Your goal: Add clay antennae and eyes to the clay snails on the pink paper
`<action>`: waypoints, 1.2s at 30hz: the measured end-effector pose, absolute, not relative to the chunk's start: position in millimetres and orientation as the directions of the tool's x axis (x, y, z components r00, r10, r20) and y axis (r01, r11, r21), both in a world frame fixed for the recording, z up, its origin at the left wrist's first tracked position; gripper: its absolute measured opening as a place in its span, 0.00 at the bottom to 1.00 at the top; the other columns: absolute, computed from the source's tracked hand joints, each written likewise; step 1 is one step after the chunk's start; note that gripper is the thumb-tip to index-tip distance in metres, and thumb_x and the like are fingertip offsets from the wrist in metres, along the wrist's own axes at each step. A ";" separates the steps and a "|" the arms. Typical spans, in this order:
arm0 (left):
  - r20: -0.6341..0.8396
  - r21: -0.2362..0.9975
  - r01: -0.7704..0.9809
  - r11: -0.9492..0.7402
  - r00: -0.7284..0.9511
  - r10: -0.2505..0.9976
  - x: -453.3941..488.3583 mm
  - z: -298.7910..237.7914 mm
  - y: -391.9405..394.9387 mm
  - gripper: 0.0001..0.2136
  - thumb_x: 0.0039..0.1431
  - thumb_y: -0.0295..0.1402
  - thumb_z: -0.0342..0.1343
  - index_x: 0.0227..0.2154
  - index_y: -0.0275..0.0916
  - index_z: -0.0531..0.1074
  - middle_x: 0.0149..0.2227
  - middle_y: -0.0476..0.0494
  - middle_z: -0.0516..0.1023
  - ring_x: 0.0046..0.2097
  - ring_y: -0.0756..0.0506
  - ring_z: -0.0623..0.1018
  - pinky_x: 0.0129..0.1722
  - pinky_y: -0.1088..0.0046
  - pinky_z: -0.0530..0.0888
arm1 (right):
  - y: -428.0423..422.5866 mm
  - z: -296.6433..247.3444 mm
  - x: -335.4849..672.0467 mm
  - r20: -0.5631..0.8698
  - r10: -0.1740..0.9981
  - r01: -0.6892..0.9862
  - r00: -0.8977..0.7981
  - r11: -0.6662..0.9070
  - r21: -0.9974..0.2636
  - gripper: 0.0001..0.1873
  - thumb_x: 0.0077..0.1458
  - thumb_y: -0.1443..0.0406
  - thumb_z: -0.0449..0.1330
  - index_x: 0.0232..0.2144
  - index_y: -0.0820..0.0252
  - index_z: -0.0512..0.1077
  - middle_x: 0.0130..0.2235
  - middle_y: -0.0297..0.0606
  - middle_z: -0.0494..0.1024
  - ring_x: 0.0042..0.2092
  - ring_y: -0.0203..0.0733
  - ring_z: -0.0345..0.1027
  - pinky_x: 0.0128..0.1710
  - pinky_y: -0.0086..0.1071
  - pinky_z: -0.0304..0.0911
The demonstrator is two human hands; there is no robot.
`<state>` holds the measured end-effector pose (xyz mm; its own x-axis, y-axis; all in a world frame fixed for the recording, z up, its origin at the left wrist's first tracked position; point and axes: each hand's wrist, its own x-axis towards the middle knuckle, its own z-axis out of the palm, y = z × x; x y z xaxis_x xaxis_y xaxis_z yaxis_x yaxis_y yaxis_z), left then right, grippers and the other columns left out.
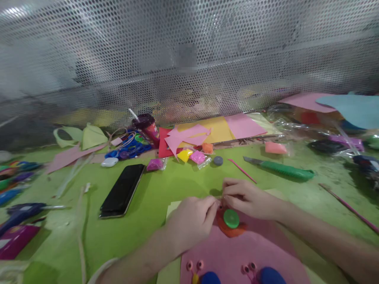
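Observation:
My left hand (194,217) and my right hand (250,200) meet above the far edge of a pink sheet of paper (213,246). Both are closed in a pinch, fingertips nearly touching; what they hold, if anything, is too small and hidden to name. Just below the fingers, a green round cap (231,218) sits on an orange clay shape (233,232), partly covered by my hands. Nearer me on the sheet lie two blue rounded pieces, one at left (211,277) and one at right (271,275), each beside small pink stalked eyes (195,265).
A black phone (122,191) lies left of my hands. Beyond them are a green cutter knife (281,169), a thin pink stick (242,171), clay packets (197,157) and a lidded cup (147,128). A glue gun (23,213) rests far left. Perforated metal (207,59) borders the back.

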<state>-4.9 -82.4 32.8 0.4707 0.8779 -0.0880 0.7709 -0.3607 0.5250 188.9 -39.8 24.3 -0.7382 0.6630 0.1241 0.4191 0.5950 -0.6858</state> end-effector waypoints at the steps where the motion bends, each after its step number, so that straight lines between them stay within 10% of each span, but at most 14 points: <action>1: -0.083 0.526 0.771 -0.359 0.466 0.881 -5.0 31.8 -82.1 0.17 0.64 0.36 0.37 0.27 0.38 0.68 0.21 0.49 0.69 0.21 0.51 0.66 0.21 0.74 0.53 | -39.6 23.9 189.0 0.126 0.665 0.421 -0.736 0.595 -0.685 0.16 0.58 0.68 0.48 0.21 0.62 0.67 0.27 0.34 0.62 0.30 0.32 0.58 0.32 0.28 0.57; 36: -0.009 0.480 0.784 -0.394 0.454 0.891 -5.0 23.0 -80.9 0.15 0.64 0.38 0.36 0.27 0.40 0.65 0.24 0.49 0.72 0.24 0.50 0.67 0.23 0.73 0.53 | -42.1 21.0 189.4 0.124 0.664 0.429 -0.737 0.601 -0.674 0.17 0.59 0.66 0.48 0.21 0.62 0.67 0.27 0.34 0.63 0.29 0.32 0.59 0.30 0.27 0.56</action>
